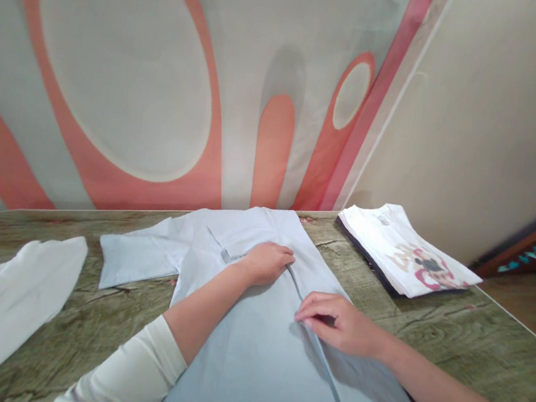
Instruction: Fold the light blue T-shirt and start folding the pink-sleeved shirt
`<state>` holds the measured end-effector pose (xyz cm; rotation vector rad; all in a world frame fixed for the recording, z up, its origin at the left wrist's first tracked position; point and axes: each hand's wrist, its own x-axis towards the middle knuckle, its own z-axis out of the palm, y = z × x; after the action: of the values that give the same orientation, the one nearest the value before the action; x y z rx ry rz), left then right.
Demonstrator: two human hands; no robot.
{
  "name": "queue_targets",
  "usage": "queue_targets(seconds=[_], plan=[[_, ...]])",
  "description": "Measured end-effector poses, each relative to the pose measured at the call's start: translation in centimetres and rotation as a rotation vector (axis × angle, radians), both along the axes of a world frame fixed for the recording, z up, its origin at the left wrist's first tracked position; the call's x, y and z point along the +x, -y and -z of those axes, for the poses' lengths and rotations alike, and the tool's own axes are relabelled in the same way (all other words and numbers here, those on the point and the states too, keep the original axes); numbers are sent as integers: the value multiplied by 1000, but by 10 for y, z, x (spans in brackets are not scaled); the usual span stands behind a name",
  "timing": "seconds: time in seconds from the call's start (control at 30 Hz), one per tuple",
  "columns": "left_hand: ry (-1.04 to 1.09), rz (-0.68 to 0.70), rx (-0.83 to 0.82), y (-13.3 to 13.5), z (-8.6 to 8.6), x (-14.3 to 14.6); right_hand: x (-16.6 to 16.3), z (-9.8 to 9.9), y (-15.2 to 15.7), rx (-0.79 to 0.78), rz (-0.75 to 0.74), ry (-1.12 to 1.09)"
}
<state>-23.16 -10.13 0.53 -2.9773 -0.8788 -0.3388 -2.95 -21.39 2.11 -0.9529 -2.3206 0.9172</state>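
Observation:
A pale blue short-sleeved shirt (232, 370) lies spread on the table, one sleeve (139, 255) stretched out to the left. Its right side is folded inward, and the folded layer's edge (337, 393) runs slantwise down the body. Near the top of that edge, my left hand (266, 264) rests on the shirt, its fingers closed on the cloth. Lower along the same edge, my right hand (338, 322) pinches the fabric between thumb and fingers. A small tag-like piece (227, 255) shows on the shirt left of my left hand.
Folded T-shirts (402, 248) are stacked at the right, the top one white with a print. A loose white garment (5, 303) lies at the left on the wood-patterned table (93, 323). Behind stands a wall (244, 90) with pink and orange shapes.

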Motion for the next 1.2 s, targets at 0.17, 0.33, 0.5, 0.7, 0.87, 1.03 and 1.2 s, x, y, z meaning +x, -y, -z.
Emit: queue_targets(seconds=[0.17, 0.33, 0.5, 0.7, 0.87, 1.03, 1.2], plan=[[40, 29, -56, 5, -1, 3, 8, 0, -8, 52, 195, 20], [78, 27, -53, 5, 3, 4, 20, -9, -8, -57, -68, 212], [92, 66, -86, 5, 5, 5, 27, -2, -19, 166, 125, 214], [120, 80, -142, 7, 1, 5, 39, 12, -23, 240, 131, 409], [172, 95, -211, 13, -6, 9, 42, 9, -16, 217, 161, 442], [209, 194, -243, 30, -12, 21, 41, 27, -47, 298, 158, 363], [184, 233, -268, 40, -12, 28, 50, 37, -90, 359, 269, 426]])
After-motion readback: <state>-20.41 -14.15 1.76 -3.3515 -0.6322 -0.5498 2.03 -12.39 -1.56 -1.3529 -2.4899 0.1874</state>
